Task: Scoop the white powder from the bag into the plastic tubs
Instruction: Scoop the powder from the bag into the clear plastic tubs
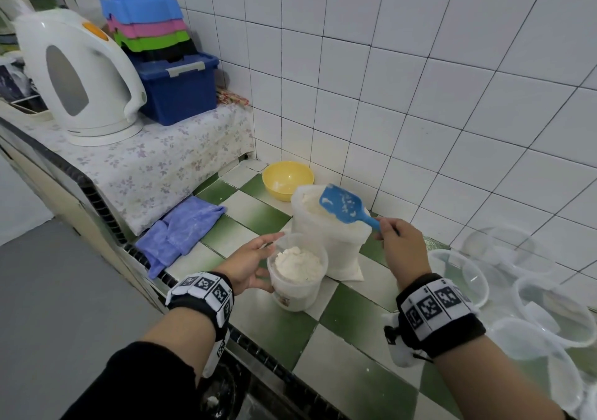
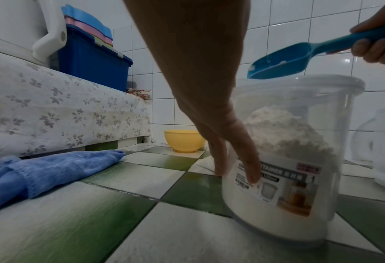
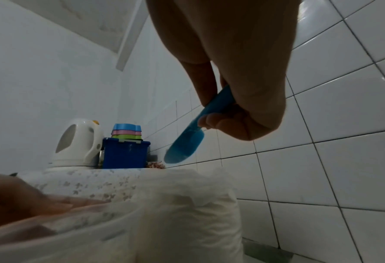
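Observation:
A clear plastic tub (image 1: 295, 293) stands on the green and white tiled counter, heaped with white powder (image 1: 298, 266). My left hand (image 1: 258, 259) holds the tub from its left side, fingers (image 2: 247, 160) lying against the wall. Behind the tub stands the open bag (image 1: 329, 245) of white powder. My right hand (image 1: 389, 230) pinches the handle of a blue scoop (image 1: 342, 205). The scoop hangs over the bag's mouth and holds only a few white crumbs. In the right wrist view the scoop (image 3: 184, 147) shows above the bag (image 3: 194, 213).
Several empty clear tubs (image 1: 549, 306) crowd the counter at the right. A yellow bowl (image 1: 287, 178) sits in the corner behind the bag. A blue cloth (image 1: 179, 230) lies to the left, below a raised shelf with a white kettle (image 1: 77, 73) and blue crate (image 1: 179, 88).

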### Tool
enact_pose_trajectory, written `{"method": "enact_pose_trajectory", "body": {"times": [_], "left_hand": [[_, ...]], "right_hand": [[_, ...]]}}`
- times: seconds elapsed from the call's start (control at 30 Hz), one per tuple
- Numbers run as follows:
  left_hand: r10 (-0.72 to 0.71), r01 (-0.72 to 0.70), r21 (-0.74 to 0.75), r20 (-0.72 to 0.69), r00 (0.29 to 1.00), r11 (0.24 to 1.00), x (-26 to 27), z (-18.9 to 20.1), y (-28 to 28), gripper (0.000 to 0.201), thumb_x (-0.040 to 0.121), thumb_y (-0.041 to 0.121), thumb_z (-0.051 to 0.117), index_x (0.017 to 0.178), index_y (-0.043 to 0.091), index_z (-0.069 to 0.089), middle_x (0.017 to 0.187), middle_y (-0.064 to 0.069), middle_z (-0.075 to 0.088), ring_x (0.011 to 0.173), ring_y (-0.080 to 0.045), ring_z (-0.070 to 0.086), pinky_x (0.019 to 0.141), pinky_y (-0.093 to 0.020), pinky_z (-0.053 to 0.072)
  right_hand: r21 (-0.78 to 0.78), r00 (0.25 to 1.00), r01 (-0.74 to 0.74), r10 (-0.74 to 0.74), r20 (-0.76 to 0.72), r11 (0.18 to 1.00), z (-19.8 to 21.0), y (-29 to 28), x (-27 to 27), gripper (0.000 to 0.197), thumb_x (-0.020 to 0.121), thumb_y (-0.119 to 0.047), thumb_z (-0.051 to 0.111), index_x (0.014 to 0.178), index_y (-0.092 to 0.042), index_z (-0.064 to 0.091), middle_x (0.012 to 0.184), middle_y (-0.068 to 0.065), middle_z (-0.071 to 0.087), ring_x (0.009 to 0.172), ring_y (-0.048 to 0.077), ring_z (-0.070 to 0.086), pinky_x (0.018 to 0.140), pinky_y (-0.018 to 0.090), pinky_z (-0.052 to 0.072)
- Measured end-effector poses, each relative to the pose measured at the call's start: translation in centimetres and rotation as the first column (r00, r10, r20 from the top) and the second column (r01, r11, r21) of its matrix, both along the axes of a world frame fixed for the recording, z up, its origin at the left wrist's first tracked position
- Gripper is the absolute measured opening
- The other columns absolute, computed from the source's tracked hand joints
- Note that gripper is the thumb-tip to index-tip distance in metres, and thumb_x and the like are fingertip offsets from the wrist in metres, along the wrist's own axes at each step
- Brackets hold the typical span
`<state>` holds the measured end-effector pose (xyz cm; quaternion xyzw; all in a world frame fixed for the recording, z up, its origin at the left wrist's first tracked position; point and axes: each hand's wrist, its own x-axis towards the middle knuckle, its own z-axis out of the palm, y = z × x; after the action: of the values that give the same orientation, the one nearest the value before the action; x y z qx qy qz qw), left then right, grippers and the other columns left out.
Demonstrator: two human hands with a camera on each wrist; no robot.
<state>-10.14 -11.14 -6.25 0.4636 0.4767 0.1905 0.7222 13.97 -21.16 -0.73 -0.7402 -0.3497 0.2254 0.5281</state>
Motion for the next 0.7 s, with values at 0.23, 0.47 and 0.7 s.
{"method": "enact_pose_trajectory", "body": {"times": [0.23,0.47,0.7], "left_hand": [[-0.033,0.033,0.015,-0.016,0.999,0.999,-0.2,0.0,0.3,0.032,0.104,0.021,0.044,0.132,0.032,0.055,0.128,-0.005,0.064,0.089,-0.03,0.07,0.072,-0.046,0.059],[-0.079,0.083,0.056,-0.071,0.994,0.995,-0.6,0.1,0.9,0.034,0.102,0.022,0.047,0.131,0.037,0.056,0.126,0.007,0.066,0.107,-0.021,0.068,0.081,-0.046,0.059],[-0.093,0.098,0.093,-0.048,0.994,0.991,-1.0,-0.1,1.6,0.035,0.099,0.016,0.051,0.131,0.029,0.057,0.123,0.003,0.065,0.114,-0.019,0.062,0.085,-0.049,0.058]], "right_hand": [[-0.215,0.983,0.036,0.004,0.182,0.976,-1.8,2.9,0.5,0.025,0.098,-0.019,0.041,0.1,-0.006,0.062,0.093,0.01,0.061,0.082,0.022,0.051,0.07,0.026,0.036],[-0.385,0.961,-0.021,0.124,0.246,0.923,-2.6,4.8,-0.1,0.027,0.098,-0.019,0.039,0.1,-0.004,0.062,0.101,0.014,0.064,0.094,0.03,0.059,0.088,0.039,0.049],[-0.377,0.964,-0.008,0.106,0.243,0.926,-2.4,4.1,-0.3,0.028,0.096,-0.029,0.045,0.117,-0.013,0.054,0.113,0.012,0.061,0.103,0.027,0.058,0.091,0.038,0.048]]}}
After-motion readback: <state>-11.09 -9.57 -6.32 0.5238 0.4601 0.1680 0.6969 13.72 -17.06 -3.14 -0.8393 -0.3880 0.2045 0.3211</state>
